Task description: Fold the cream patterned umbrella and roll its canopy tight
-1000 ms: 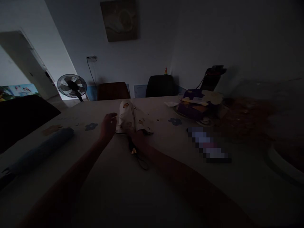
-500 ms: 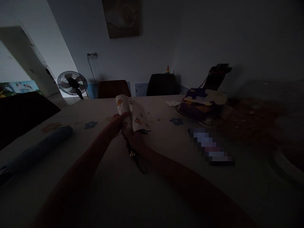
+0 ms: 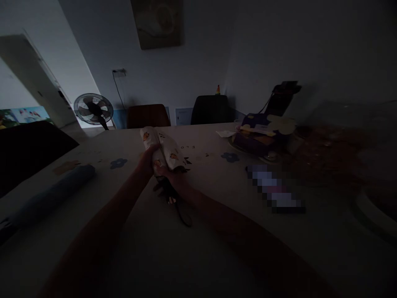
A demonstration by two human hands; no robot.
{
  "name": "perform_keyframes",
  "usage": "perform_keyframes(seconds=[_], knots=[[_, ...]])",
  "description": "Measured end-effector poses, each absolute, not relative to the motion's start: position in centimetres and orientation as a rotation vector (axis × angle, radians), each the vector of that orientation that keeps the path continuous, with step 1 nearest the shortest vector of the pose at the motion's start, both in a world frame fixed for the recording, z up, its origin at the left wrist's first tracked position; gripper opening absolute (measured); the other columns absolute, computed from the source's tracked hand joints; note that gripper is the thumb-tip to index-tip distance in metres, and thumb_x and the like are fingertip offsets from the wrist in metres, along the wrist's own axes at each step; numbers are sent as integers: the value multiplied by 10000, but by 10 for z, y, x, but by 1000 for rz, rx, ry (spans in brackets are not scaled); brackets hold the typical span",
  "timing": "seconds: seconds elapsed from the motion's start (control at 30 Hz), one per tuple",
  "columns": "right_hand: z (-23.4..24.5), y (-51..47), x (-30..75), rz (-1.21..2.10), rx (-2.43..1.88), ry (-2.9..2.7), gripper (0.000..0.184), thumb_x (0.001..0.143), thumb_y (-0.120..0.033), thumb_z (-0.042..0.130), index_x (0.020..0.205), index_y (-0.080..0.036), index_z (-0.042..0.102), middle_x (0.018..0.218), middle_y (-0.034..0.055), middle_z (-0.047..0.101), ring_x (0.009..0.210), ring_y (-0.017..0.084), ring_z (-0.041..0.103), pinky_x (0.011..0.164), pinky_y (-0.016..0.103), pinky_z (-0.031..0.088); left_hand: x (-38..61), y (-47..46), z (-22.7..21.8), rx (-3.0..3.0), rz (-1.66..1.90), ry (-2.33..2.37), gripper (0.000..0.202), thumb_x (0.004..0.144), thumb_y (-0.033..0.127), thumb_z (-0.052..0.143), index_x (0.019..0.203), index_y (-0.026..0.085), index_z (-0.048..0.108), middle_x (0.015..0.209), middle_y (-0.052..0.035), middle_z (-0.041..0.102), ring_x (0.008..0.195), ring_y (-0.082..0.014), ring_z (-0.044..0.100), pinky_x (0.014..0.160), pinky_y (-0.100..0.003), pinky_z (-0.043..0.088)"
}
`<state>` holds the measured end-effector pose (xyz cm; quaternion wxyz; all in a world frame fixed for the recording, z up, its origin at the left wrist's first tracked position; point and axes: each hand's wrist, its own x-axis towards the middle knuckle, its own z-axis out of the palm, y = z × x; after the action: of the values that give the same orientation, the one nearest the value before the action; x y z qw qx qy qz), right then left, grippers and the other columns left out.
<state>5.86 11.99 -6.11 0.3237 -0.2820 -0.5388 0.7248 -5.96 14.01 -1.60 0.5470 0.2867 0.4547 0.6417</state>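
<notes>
A white folding umbrella (image 3: 170,150) with small orange and dark prints lies partly rolled on the table, its loose fabric flap to the right. My left hand (image 3: 148,160) is closed around its left side. Lower down, my right hand (image 3: 171,177) grips the rolled fabric near the handle end, thumb on the cloth. Dark rib tips poke out at the flap's lower right edge. Below the hands, the dark handle and its wrist strap (image 3: 184,216) rest on the table. The room is dim, so finger detail is hard to see.
A rolled blue-grey umbrella (image 3: 52,194) lies at the left. To the right are a blurred-out phone (image 3: 274,188), a purple box (image 3: 257,134) on a plate and a reddish-brown heap in clear wrapping (image 3: 328,157). Chairs (image 3: 209,109) and a fan (image 3: 93,108) stand beyond the table (image 3: 130,256).
Both hands and the white umbrella have shifted slightly left. The fabric looks more tightly rolled, with the flap narrower, and more printed letters on the tablecloth show to its right.
</notes>
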Motion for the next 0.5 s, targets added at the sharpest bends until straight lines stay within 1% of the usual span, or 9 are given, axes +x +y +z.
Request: perform_keyframes(seconds=[0.07,0.13,0.17,0.23,0.3,0.33,0.4,0.5], knots=[[-62,122,59,1886,-788,-1470,471,740,-539,605,967,-128,576,654,64,647,453,199,621,399,296,508,-62,142,-19,666,1480,1125,366,721,335,584,1022,130,619,861,-114,688,902,-276,653,801,-385,549],[-64,124,60,1705,-878,-1542,433,737,-517,620,932,-131,602,645,58,647,486,179,624,448,268,512,-64,144,-23,665,1439,1180,348,710,350,603,979,131,627,846,-128,686,866,-280,658,769,-388,557],[-66,126,61,1601,-917,-1565,413,732,-498,631,936,-139,612,674,60,657,545,178,641,494,259,521,-64,144,-26,669,1424,1205,346,709,363,606,971,138,628,849,-130,686,852,-278,659,754,-388,560],[-69,128,61,1427,-964,-1580,394,720,-465,651,974,-165,621,784,67,679,727,192,669,603,253,534,-65,146,-30,674,1418,1234,350,708,382,610,971,151,623,864,-132,683,835,-269,660,733,-386,561],[-72,129,61,1333,-983,-1584,395,720,-457,649,1003,-182,622,891,74,682,895,209,652,696,259,530,-65,146,-34,693,1408,1237,378,711,405,611,994,155,615,890,-137,678,838,-261,658,734,-383,558],[-73,129,61,1314,-994,-1584,396,725,-460,642,1006,-182,623,922,78,679,946,215,637,727,265,524,-65,147,-35,711,1401,1233,399,713,423,611,1009,156,612,904,-142,676,846,-261,656,740,-385,555],[-74,128,62,1305,-1017,-1588,410,731,-481,627,999,-171,627,940,88,676,979,224,624,759,273,513,-63,146,-35,749,1386,1208,445,715,464,608,1040,159,609,933,-149,672,875,-268,651,761,-393,546],[-70,125,63,1281,-1009,-1608,436,730,-503,612,997,-159,629,898,80,677,932,213,633,744,261,506,-61,145,-32,792,1384,1165,511,717,528,591,1077,164,609,963,-149,669,921,-282,638,799,-406,528]])
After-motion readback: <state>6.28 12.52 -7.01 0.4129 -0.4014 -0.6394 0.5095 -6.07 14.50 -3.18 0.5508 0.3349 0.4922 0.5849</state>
